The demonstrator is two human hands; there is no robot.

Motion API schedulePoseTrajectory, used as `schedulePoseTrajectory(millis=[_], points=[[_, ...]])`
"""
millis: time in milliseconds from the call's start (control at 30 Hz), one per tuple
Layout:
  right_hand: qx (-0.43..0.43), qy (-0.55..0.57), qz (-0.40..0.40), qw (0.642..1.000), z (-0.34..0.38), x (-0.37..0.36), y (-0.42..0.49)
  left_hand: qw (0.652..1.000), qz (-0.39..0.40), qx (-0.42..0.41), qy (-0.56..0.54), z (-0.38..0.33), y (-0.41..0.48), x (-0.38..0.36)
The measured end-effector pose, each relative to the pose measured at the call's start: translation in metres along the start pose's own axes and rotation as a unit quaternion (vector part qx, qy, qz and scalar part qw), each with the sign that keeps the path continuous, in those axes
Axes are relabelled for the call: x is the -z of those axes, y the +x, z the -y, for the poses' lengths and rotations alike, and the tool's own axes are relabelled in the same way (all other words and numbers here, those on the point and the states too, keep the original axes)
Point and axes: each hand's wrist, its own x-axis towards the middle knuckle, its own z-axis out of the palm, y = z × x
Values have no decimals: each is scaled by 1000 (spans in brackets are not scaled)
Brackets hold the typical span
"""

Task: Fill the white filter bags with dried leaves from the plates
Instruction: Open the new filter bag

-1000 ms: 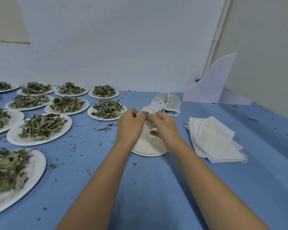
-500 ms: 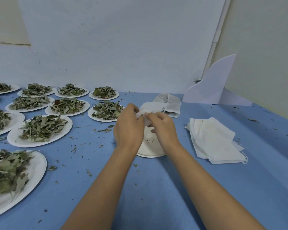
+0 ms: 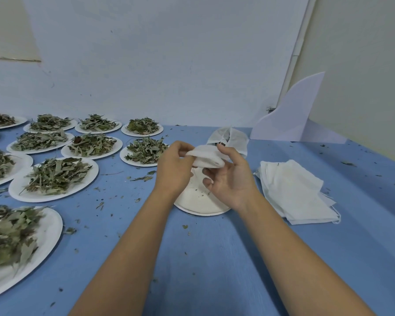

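Both hands hold one white filter bag [image 3: 206, 156] above a nearly bare white plate [image 3: 198, 202] that carries only crumbs. My left hand [image 3: 172, 171] pinches the bag's left end. My right hand [image 3: 230, 179] grips its right end between thumb and forefinger, palm turned up, the other fingers loosely curled. The bag bulges; its contents are hidden. Several white plates of dried leaves fill the left half of the blue table, the closest ones being a plate [image 3: 144, 151] just left of my hands and a larger plate [image 3: 55, 176].
A stack of flat white filter bags [image 3: 294, 190] lies to the right of the plate. Another white bag [image 3: 229, 139] with dark contents sits behind my hands. A white curved board [image 3: 292, 119] leans against the back right wall. Leaf crumbs litter the blue table [image 3: 214, 258].
The bag has risen a little above the plate. My right hand has turned palm up and its lower fingers have spread apart, while my left hand keeps its pinch.
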Motion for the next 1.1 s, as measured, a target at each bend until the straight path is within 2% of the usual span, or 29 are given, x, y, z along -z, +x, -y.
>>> schedulePoseTrajectory(millis=[133,233,400,533,667,733,833,900,1000,1033,1100], points=[[10,-135,21,991,4,-1,1,1000,-4,21,9,2,3,7],[56,-245,-33,967,4,-1,1,996,-44,2,72,2,0,4],[233,-325,-175,900,-8,-4,3,976,-65,-46,203,-1,-9,-8],[335,-423,-193,820,-10,-4,4,961,-78,-77,255,-4,-14,-15],[352,-500,-209,764,-8,-2,2,937,-91,-115,318,-5,-19,-15],[352,-501,-242,753,-9,-2,0,919,-113,-118,359,-4,-18,-10],[341,-562,-222,720,-19,-2,-1,927,-117,-86,347,-6,-15,-8],[333,-570,-194,725,-25,-4,1,937,-109,-66,326,-7,-17,-12],[340,-495,-178,779,-26,-7,2,952,-104,-66,282,-7,-22,-18],[347,-485,-179,782,-25,-7,2,955,-106,-73,269,-7,-22,-18],[360,-504,-193,761,-21,-4,2,954,-115,-82,266,-6,-20,-14]])
